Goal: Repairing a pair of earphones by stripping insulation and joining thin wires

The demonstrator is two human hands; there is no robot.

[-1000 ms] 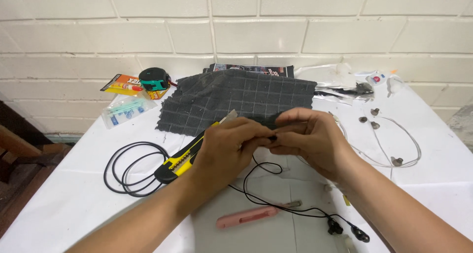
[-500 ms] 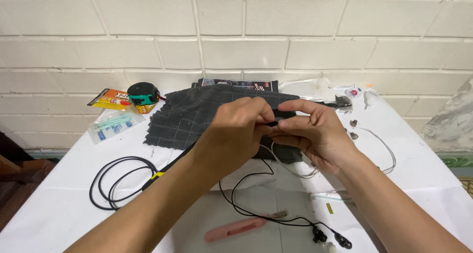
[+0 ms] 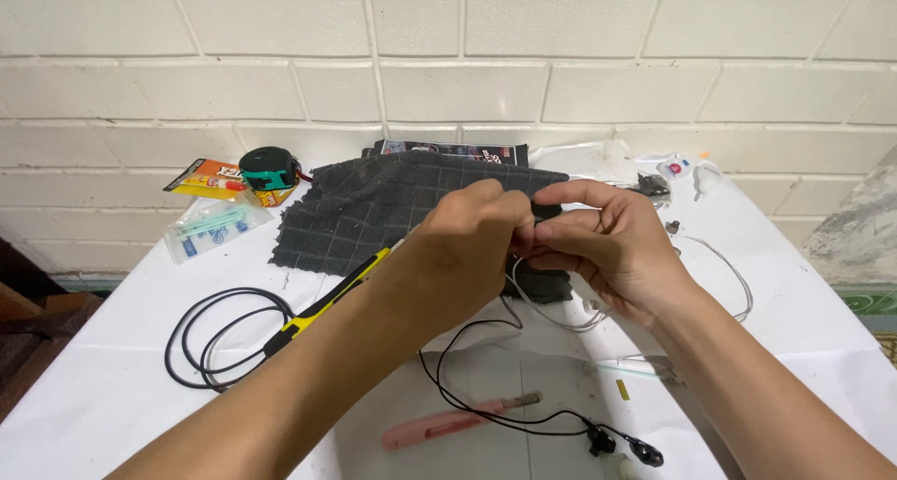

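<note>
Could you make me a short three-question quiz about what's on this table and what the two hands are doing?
1. True or false: both hands are lifted above the table and pinch a small black part between their fingertips.
2. What lies under the left forearm? A) a yellow and black tool B) a hammer C) a glass jar
3. Fill in: the thin black cable hanging from the hands ends in a pair of ______ near the front edge.

Key
1. True: the left hand and right hand meet on a small black part above the dark checked cloth.
2. A: the yellow and black tool.
3. Earbuds, at the end of the thin black cable.
</note>
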